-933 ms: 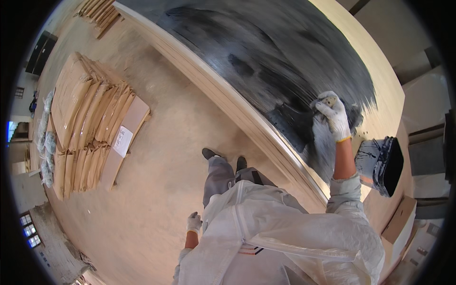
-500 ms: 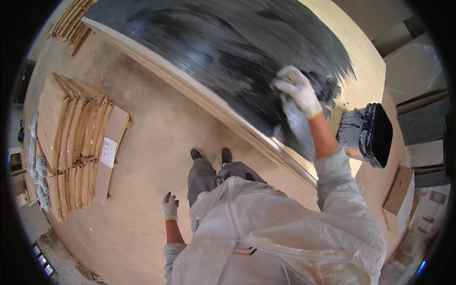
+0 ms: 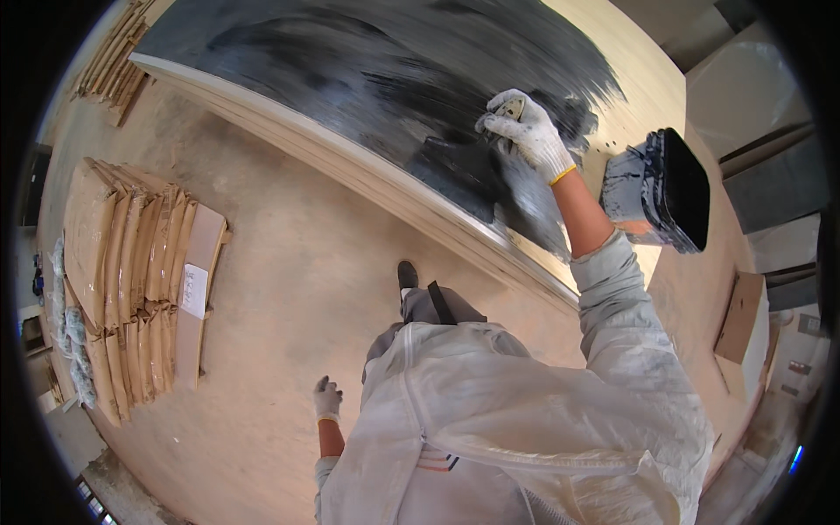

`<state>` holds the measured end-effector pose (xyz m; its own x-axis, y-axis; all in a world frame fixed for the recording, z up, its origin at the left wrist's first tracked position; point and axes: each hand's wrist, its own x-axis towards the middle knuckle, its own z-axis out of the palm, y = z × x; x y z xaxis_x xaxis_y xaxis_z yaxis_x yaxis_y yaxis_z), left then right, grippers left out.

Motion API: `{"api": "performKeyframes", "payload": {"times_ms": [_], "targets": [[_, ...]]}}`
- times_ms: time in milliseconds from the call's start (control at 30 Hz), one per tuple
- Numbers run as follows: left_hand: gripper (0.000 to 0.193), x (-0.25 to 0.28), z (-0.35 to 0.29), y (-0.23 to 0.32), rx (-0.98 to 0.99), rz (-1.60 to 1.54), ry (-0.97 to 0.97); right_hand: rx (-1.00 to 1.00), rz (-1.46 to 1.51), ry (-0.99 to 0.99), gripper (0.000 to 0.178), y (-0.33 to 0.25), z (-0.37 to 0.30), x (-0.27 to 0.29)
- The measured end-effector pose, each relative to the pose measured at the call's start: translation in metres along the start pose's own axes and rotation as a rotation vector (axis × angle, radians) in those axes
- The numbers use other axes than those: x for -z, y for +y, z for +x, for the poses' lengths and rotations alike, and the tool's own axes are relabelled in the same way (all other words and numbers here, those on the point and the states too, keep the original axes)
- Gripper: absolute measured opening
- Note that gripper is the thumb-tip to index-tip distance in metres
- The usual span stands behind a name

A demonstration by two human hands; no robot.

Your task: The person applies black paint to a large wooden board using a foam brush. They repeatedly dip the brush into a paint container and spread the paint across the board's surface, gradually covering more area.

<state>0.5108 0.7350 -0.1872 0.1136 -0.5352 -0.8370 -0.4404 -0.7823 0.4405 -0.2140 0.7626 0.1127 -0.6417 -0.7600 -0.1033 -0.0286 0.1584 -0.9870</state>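
Observation:
My right hand (image 3: 530, 131), in a white knitted glove with a yellow cuff, is closed around the beige handle (image 3: 509, 108) of a tool. The tool's working end cannot be made out against the dark surface. Under this hand lies a large pale board (image 3: 652, 83), much of it covered with streaky black paint (image 3: 350, 79). A rectangular bucket (image 3: 626, 188) with a black rim and dark drips stands on the board's right end, beside my right forearm. My left hand (image 3: 327, 401), also gloved, hangs low over the floor, fingers loosely apart and holding nothing.
The painted board tops a stack of boards (image 3: 367, 179) with a long pale edge. Bundles wrapped in brown paper (image 3: 131, 289) stand on the left, with more (image 3: 109, 61) at the far left. A carton (image 3: 740, 328) and grey panels (image 3: 779, 197) are on the right.
My right hand has shifted slightly up and left in view, and more of the beige handle shows. The board and bucket sit higher in view. One foot is now hidden.

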Motion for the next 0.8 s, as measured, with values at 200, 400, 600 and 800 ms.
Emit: {"api": "performKeyframes", "payload": {"times_ms": [200,400,600,800], "targets": [[0.047,-0.011,-0.022,-0.036,-0.106,-0.149,0.022,-0.052,-0.269,0.085,0.025,0.0,-0.106,0.071],[0.05,-0.035,-0.062,-0.164,0.053,0.014,-0.073,-0.045,-0.191,0.12,0.019,0.024,-0.221,0.153],[0.051,-0.046,-0.111,-0.21,0.132,0.079,-0.081,0.009,-0.227,0.192,0.027,0.01,-0.187,0.112],[0.049,-0.047,-0.107,-0.216,-0.003,-0.11,0.005,0.125,-0.314,-0.061,0.028,0.004,-0.133,0.086]]}}
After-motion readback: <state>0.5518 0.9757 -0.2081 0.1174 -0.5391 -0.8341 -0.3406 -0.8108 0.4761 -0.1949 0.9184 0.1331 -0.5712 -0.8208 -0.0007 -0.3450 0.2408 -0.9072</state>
